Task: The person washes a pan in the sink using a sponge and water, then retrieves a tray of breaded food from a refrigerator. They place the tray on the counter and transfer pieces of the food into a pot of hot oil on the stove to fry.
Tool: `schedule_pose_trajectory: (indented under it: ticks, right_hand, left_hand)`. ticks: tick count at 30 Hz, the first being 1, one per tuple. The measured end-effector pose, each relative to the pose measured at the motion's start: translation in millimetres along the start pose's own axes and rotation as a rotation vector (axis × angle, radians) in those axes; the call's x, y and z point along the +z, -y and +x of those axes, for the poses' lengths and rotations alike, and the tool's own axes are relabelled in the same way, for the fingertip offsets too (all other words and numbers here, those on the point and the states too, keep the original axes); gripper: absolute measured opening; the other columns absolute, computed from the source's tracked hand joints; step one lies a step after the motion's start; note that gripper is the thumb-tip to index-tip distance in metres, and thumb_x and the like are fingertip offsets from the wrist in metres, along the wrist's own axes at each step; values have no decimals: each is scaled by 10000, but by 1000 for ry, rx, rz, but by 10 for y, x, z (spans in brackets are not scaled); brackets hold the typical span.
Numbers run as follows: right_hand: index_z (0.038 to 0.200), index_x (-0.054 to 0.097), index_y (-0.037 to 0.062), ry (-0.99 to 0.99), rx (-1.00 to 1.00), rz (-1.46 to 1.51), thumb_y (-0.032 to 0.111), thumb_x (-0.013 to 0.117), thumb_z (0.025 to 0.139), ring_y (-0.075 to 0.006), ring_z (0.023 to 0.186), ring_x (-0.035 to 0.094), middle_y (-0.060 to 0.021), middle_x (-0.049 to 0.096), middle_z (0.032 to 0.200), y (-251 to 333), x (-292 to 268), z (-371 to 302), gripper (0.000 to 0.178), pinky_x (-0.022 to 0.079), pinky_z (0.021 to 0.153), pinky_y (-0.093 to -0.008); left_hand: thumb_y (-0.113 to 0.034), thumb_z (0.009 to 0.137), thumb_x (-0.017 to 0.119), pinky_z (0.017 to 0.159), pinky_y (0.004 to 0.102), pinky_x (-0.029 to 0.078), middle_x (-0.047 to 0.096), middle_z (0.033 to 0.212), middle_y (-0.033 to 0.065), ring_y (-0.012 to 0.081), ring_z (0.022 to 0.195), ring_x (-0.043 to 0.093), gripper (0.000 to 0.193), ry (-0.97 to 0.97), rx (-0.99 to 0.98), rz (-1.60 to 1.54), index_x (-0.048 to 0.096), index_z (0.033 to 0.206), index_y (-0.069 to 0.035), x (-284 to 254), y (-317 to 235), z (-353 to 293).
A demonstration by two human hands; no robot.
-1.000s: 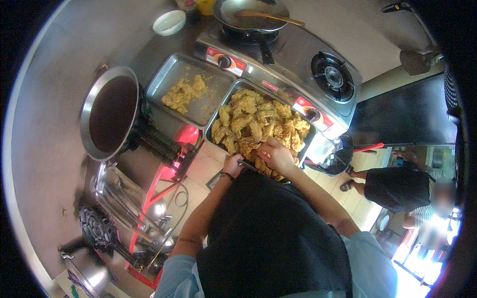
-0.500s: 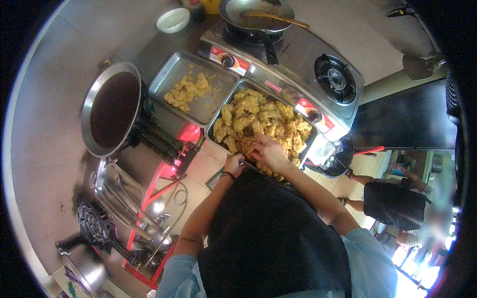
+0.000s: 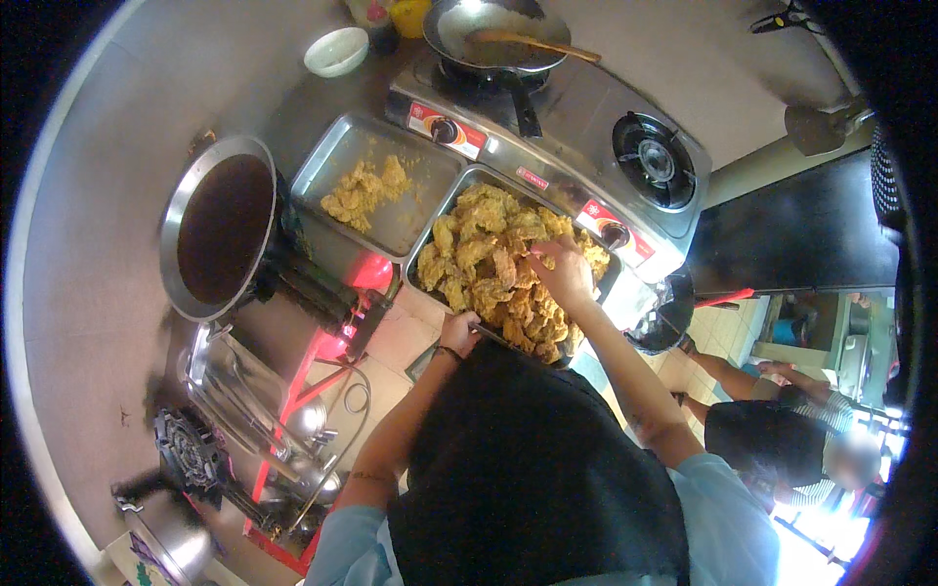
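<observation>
A metal tray (image 3: 422,273) heaped with yellow battered pieces, which look like chicken (image 3: 479,234), lies in front of me. My left hand (image 3: 459,333) grips its near left edge, fingers curled over the rim. Over the right part of the heap, my right hand (image 3: 565,273) has its fingers bent and drawn together at a yellow battered piece; its fingertips are partly hidden among the food. Beside this tray, to the left, a second metal tray (image 3: 327,161) carries a smaller clump of the same battered food (image 3: 366,193).
A wide pan of dark liquid (image 3: 227,230) stands at the left. Behind the trays is a gas stove (image 3: 576,122) with a wok (image 3: 445,39) and a wooden spatula (image 3: 532,42). A white bowl (image 3: 336,52) sits at the back. Another person (image 3: 772,430) is at the right.
My right hand has shifted right and farther back across the heap, from the near middle. My left hand stays at the tray's edge. The other person has moved slightly.
</observation>
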State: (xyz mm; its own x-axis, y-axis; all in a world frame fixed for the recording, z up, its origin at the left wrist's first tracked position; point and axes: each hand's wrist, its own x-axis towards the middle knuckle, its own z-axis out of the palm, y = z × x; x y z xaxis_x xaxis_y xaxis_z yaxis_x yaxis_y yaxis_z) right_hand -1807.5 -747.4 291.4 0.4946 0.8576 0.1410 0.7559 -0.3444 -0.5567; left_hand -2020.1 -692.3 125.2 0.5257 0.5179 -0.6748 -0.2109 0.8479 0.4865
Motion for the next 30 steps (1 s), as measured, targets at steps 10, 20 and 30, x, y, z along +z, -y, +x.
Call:
schedule_pose_trajectory:
  ticks: [10, 20, 30]
  right_hand:
    - [797, 609, 69, 0, 35, 6, 162, 635, 740, -329, 871, 566, -125, 549, 873, 108, 36, 35, 112, 459, 768, -413]
    - [1336, 337, 155, 604, -207, -83, 229, 513, 846, -378, 805, 619, -188, 638, 893, 1325, 345, 571, 526, 494, 695, -460]
    - [1193, 429, 79, 464, -490, -34, 198, 595, 754, -352, 827, 611, -186, 615, 900, 1550, 1725, 1029, 484, 499, 669, -440]
  left_hand:
    - [-20, 707, 567, 535, 362, 416, 480, 667, 55, 184, 632, 498, 78, -32, 114, 296, 492, 714, -42, 15, 8, -61]
    - [-90, 667, 654, 573, 338, 450, 569, 646, 66, 203, 628, 572, 138, 22, 195, 519, 567, 756, -32, -127, 86, 31]
    - [-340, 884, 466, 856, 425, 456, 599, 1007, 82, 234, 962, 566, 372, 386, -6, 2, 554, 1087, -41, -569, 351, 501]
